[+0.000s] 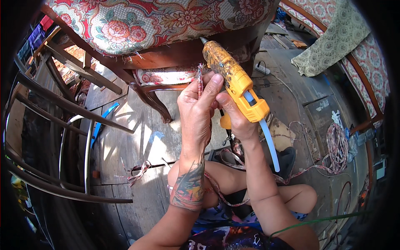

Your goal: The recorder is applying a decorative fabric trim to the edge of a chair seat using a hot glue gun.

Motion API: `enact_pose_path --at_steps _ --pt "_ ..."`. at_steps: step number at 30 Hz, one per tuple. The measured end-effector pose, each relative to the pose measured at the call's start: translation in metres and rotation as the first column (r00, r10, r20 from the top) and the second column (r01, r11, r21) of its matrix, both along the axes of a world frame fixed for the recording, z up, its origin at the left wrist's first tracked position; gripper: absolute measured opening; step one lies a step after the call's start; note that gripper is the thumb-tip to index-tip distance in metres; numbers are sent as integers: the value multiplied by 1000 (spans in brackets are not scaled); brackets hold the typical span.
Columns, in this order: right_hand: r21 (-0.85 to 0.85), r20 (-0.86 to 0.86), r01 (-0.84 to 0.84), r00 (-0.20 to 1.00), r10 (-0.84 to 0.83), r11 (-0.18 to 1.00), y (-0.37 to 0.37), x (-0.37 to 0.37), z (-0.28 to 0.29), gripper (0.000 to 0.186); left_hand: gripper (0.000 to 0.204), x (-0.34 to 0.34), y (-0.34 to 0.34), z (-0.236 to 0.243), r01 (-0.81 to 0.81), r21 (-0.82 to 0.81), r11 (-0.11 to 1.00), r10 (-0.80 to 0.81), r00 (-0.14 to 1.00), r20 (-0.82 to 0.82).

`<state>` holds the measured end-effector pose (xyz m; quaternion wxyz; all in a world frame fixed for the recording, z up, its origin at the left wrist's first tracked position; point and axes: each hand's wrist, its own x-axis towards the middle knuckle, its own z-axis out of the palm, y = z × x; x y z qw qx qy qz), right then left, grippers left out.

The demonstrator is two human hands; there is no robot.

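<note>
My left hand (196,98) pinches the end of a frayed red-and-white fabric cord (200,81), just below the wooden rail (146,61) of an upholstered floral chair (121,29). My right hand (237,118) grips a smudged yellow glue gun (250,104), with a long translucent glue stick (270,148) hanging from its back. The gun's nozzle (203,40) is at the lower edge of the floral fabric, where it meets the wood; whether they touch I cannot tell. My right fingers are mostly hidden behind the gun.
Metal frame bars (85,158) and wooden pieces stand at left beside a blue tool (102,123). More floral furniture with draped cloth (325,46) is at right, near coiled cord (337,148). A white power strip (260,68) and cables lie on the plank floor (112,196).
</note>
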<state>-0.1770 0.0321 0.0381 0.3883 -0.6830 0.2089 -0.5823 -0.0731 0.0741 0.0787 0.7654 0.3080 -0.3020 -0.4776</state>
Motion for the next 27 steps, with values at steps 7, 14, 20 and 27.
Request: enact_pose_path --at_steps 7,14,20,27 --pt "101 102 -102 991 91 990 0 0 1 18 27 -1 -2 -2 -4 -2 1000 4 1000 15" --pt "107 92 -88 993 78 990 2 -2 6 20 28 0 -3 -4 -5 13 1000 5 999 39" --pt "74 75 -52 996 47 996 -1 -5 2 22 27 -6 -3 0 -10 26 1000 9 1000 20" --pt "95 64 -54 997 48 994 1 -6 3 19 28 -1 -3 -4 -10 28 1000 9 999 49"
